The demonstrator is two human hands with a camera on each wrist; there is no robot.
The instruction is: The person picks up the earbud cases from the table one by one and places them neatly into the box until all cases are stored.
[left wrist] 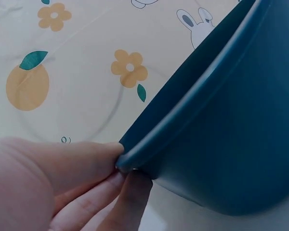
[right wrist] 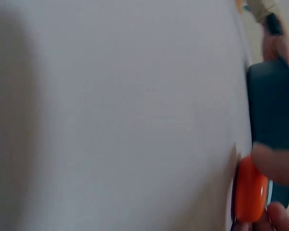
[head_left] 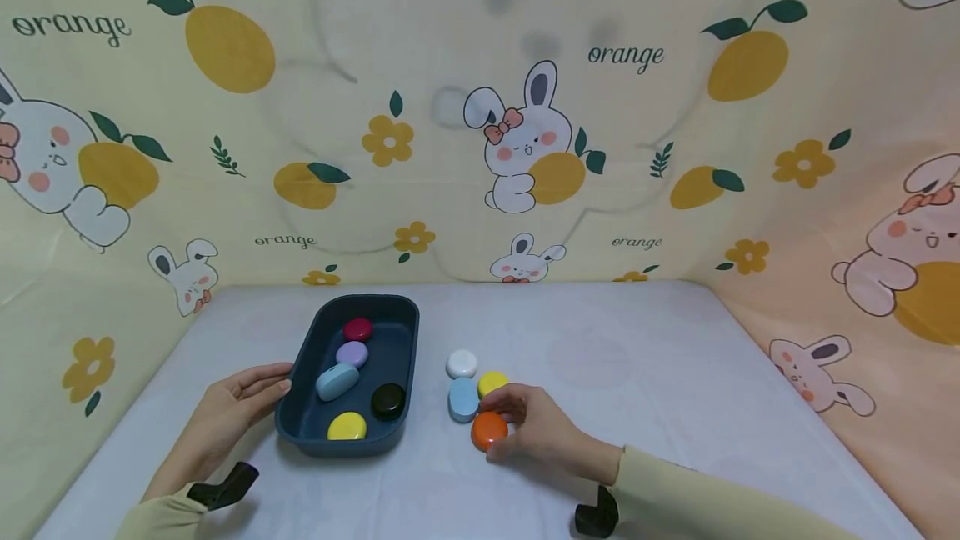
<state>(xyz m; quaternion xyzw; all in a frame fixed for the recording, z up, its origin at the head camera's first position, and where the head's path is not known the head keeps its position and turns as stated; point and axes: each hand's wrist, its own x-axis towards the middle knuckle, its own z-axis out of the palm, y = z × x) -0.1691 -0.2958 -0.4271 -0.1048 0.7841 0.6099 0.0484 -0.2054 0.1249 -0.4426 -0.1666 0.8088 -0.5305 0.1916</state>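
My right hand (head_left: 542, 430) pinches a glossy orange round piece (head_left: 490, 432) between thumb and fingers, close over the cloth; the right wrist view shows this orange piece (right wrist: 250, 192) edge-on. Beside that hand lie a blue oval piece (head_left: 462, 400), a white round piece (head_left: 461, 363) and a yellow round piece (head_left: 492, 382), partly hidden by the fingers. To the left stands a dark blue tray (head_left: 345, 450). My left hand (head_left: 228, 415) touches the tray's left rim with fairly straight fingers; in the left wrist view its fingertips (left wrist: 135, 185) meet the rim's edge.
Inside the tray lie a red piece (head_left: 357, 329), a purple piece (head_left: 352, 354), a light blue oval (head_left: 337, 382), a black piece (head_left: 387, 401) and a yellow piece (head_left: 347, 427). White cloth (head_left: 637, 357) covers the table, with a printed curtain (head_left: 450, 190) behind.
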